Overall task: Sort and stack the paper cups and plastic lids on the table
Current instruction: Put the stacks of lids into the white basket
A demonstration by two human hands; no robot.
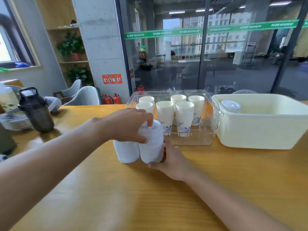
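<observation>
On the desk [103, 189], our left hand [128, 125] is gripping the top of a lid stack [152, 144] while our right hand [173, 161] is cupping its base. The cream tub [260, 130] is holding one lid [230, 105]; the clear tray [191, 139] is holding stacked paper cups [184, 116].

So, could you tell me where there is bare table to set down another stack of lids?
Bare wood lies between the dark bottle and the two lid stacks, and across the near table between the forearms. It is crowded at the stacks, where the left hand and right hand work, close before the clear tray.
</observation>
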